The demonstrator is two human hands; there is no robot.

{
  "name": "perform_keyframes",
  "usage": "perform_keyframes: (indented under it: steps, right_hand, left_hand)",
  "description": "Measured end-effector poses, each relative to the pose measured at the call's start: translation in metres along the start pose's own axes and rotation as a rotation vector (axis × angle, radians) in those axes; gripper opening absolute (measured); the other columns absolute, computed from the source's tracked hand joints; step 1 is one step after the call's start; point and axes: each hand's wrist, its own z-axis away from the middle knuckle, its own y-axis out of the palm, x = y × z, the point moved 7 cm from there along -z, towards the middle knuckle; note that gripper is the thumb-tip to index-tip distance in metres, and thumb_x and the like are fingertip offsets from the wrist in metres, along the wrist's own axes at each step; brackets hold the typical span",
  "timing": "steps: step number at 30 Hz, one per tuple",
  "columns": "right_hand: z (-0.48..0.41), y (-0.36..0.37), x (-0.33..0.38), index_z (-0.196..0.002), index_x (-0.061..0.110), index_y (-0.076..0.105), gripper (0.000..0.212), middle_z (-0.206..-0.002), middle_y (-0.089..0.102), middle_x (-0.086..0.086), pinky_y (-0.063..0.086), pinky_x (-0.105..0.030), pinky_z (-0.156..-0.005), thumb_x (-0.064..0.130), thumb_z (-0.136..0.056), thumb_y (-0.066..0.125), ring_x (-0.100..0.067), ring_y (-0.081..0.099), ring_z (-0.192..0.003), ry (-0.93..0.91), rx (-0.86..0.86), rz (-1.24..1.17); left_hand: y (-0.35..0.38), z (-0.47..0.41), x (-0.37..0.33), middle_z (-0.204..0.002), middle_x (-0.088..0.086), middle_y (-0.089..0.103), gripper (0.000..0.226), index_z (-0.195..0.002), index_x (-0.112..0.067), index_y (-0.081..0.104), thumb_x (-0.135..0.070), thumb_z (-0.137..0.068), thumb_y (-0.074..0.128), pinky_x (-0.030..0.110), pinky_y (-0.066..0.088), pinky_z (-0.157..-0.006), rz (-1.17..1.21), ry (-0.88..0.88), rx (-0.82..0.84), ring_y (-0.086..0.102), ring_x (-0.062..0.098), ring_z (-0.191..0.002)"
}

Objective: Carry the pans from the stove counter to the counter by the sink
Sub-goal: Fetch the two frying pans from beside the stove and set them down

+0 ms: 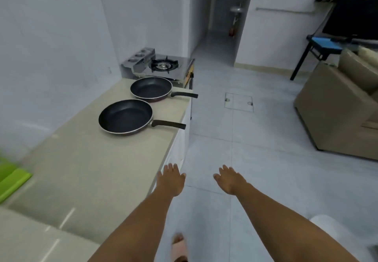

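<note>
Two black frying pans rest on the beige counter (88, 165) in front of the gas stove (163, 65). The nearer pan (125, 116) and the farther pan (151, 88) both point their black handles right, past the counter's edge. My left hand (170, 180) is stretched forward, fingers apart and empty, over the counter's right edge, well short of the nearer pan. My right hand (230, 180) is also empty with fingers spread, out over the floor.
A green object (12, 182) lies at the counter's left end. A beige sofa (337, 108) and a black-legged table (319, 45) stand to the right. Grey tiled floor (255, 149) runs ahead to a doorway (223, 26). A pink slipper (180, 245) shows below.
</note>
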Motion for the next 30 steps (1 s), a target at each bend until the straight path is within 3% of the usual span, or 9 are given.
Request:
perform_keyframes:
  steps: [7,16,26,30]
  right_hand:
    - [-0.124,-0.083,0.0,-0.157,0.008,0.016,0.06,-0.166,0.004,-0.009,0.012,-0.046,-0.121,0.041,-0.106,0.017,-0.027,0.007,-0.152,-0.015,-0.028,-0.004]
    - [-0.259,-0.167,-0.006,-0.156,0.007,0.017,0.06,-0.165,0.007,-0.011,0.016,-0.043,-0.122,0.041,-0.107,0.02,-0.027,0.012,-0.151,-0.06,-0.037,-0.029]
    - [-0.427,-0.255,0.006,-0.155,0.009,0.022,0.061,-0.165,0.015,-0.009,0.019,-0.04,-0.119,0.044,-0.105,0.024,-0.028,0.023,-0.148,-0.274,0.025,0.017]
    - [-0.471,-0.26,0.033,-0.154,0.009,0.028,0.061,-0.161,0.027,-0.01,0.03,-0.043,-0.115,0.045,-0.104,0.029,-0.032,0.033,-0.141,-0.412,0.045,0.067]
  left_hand:
    - [-0.06,-0.131,0.006,-0.166,0.014,0.008,0.064,-0.158,-0.005,0.008,-0.042,-0.106,0.018,0.047,0.009,-0.122,0.052,-0.041,-0.018,0.006,0.028,-0.152]
    - [-0.096,-0.264,0.006,-0.166,0.012,0.01,0.066,-0.158,-0.006,0.008,-0.044,-0.105,0.022,0.047,0.016,-0.121,0.074,-0.108,-0.047,0.011,0.027,-0.152]
    - [-0.095,-0.345,0.032,-0.167,0.01,0.001,0.068,-0.158,-0.008,-0.002,-0.045,-0.105,0.018,0.043,0.009,-0.123,0.297,-0.521,-0.159,0.004,0.025,-0.153]
    - [-0.088,-0.337,0.037,-0.167,0.009,0.005,0.068,-0.158,-0.008,0.0,-0.044,-0.105,0.02,0.042,0.009,-0.122,0.316,-0.73,-0.217,0.004,0.024,-0.153]
